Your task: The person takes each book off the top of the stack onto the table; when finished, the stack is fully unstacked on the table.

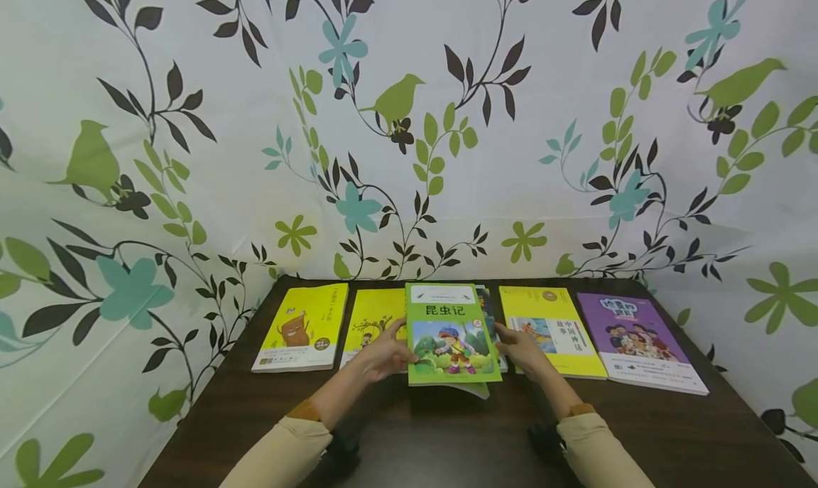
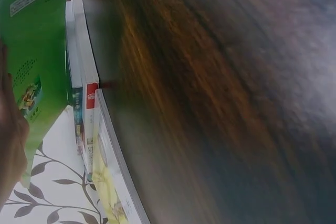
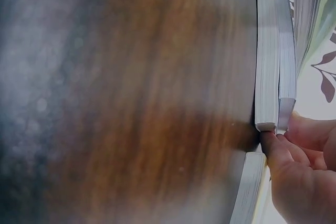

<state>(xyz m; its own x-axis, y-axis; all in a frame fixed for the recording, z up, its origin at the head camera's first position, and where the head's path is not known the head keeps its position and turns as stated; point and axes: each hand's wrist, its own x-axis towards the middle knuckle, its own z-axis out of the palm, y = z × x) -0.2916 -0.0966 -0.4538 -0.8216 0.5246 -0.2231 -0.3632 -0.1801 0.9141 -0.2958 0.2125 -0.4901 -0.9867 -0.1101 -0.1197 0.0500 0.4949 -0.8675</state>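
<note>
My left hand (image 1: 381, 353) holds a green children's book (image 1: 455, 342) by its left edge, thumb on the front cover. The book is raised above a small pile, its lower pages fanning apart; the left wrist view shows its green back cover (image 2: 37, 61). Under it lie a teal-spined book (image 2: 78, 114) and a book with a red-and-white spine (image 2: 90, 108), mostly hidden in the head view. At the right edge of this pile, my right hand (image 3: 304, 166) pinches the upper book's (image 3: 286, 51) corner, its thumb above and fingertips against the lower book's (image 3: 266, 56) end.
Left of the pile lie two yellow books (image 1: 305, 324), (image 1: 364, 317). A yellow book with a white lower part (image 1: 562, 339) and a purple book (image 1: 639, 339) lie to its right. The dark wooden table (image 1: 447, 445) meets a wall covering (image 1: 409, 190) with leaves and birds behind.
</note>
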